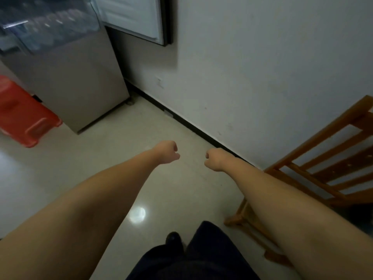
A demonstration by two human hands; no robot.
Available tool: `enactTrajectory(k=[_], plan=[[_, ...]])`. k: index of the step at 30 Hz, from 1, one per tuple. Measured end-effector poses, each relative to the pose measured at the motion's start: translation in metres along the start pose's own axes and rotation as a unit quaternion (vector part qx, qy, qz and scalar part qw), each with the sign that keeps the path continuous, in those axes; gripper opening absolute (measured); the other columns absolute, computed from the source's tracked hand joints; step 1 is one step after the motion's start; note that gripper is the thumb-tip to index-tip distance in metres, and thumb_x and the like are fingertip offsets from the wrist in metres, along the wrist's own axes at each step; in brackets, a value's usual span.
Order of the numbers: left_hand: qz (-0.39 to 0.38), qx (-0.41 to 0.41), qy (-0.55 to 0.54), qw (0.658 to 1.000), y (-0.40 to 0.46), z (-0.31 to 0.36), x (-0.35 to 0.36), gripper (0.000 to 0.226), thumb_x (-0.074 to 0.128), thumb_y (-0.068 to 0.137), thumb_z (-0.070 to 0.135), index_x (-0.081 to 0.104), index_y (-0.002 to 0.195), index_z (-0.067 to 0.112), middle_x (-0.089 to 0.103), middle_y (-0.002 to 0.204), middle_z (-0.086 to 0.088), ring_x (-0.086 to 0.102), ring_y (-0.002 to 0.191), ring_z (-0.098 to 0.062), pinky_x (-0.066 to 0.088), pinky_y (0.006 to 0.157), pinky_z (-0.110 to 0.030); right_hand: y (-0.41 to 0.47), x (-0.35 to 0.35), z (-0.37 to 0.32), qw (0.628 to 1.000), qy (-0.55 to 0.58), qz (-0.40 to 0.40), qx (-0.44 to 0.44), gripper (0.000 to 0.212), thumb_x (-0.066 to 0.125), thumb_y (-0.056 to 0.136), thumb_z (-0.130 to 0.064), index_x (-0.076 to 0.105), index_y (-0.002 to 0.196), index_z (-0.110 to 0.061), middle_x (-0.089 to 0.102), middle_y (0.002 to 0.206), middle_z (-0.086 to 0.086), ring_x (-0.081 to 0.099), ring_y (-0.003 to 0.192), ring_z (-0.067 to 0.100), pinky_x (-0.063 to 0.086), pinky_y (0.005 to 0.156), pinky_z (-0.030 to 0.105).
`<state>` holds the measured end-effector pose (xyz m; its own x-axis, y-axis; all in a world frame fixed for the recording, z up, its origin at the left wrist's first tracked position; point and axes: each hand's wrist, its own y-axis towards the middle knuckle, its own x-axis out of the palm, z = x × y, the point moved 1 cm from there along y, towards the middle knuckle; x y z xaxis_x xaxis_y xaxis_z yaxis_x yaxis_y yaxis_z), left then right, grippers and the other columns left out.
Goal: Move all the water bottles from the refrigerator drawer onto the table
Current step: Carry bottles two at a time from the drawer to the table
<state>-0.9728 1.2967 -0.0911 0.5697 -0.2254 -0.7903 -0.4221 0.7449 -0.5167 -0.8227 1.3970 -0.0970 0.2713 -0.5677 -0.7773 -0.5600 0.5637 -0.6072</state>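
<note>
The refrigerator (pixel 80 77) stands at the upper left with its door (pixel 137 17) swung open. Its clear drawer (pixel 46 31) is pulled out, and several water bottles (pixel 58 19) lie blurred inside it. Both my arms stretch forward over the floor, well short of the drawer. My left hand (pixel 167 152) is curled into a fist and holds nothing. My right hand (pixel 214 159) is also a fist with nothing in it. No table shows in the head view.
A red plastic stool (pixel 22 116) sits on the floor left of the refrigerator. A wooden chair (pixel 323 164) stands by the white wall at right. Pale tiled floor (pixel 113 150) lies between me and the refrigerator.
</note>
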Motion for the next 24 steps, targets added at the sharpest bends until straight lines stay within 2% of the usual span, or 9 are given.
enactTrajectory(k=[4,13,19,24], plan=[[-0.001,-0.025,-0.023,0.999,0.040,-0.017,-0.024,0.042,0.055,0.094,0.027,0.052,0.131,0.007,0.054,0.133,-0.013,0.050,0.123,-0.028,0.041,0.097,-0.031,0.054,-0.033,-0.018,0.999,-0.027,-0.019,-0.026,0.047,0.043,0.099,-0.024,0.040,0.143,-0.005,0.043,0.144,0.016,0.045,0.129,0.031,0.038,0.103,0.033],[0.056,-0.116,-0.075,0.989,0.153,-0.043,-0.118,0.040,0.055,0.093,0.027,0.053,0.129,0.009,0.053,0.134,-0.011,0.051,0.122,-0.027,0.041,0.097,-0.030,0.198,-0.145,-0.052,0.991,-0.088,-0.006,-0.104,0.038,0.046,0.096,-0.020,0.053,0.130,-0.005,0.054,0.133,0.015,0.053,0.119,0.030,0.044,0.096,0.033],[0.092,-0.150,-0.115,0.978,0.213,-0.045,-0.168,0.037,0.057,0.092,0.028,0.055,0.125,0.011,0.058,0.126,-0.011,0.054,0.115,-0.026,0.043,0.091,-0.030,0.274,-0.213,-0.079,0.980,-0.120,0.012,-0.159,0.042,0.045,0.097,-0.021,0.047,0.136,-0.004,0.049,0.137,0.017,0.051,0.121,0.031,0.043,0.096,0.033],[0.101,-0.179,-0.142,0.968,0.243,-0.066,-0.198,0.038,0.057,0.092,0.029,0.055,0.125,0.012,0.059,0.124,-0.010,0.055,0.114,-0.026,0.044,0.093,-0.032,0.320,-0.239,-0.116,0.970,-0.150,-0.004,-0.191,0.035,0.046,0.095,-0.019,0.054,0.125,-0.003,0.056,0.128,0.017,0.056,0.114,0.032,0.046,0.092,0.035]])
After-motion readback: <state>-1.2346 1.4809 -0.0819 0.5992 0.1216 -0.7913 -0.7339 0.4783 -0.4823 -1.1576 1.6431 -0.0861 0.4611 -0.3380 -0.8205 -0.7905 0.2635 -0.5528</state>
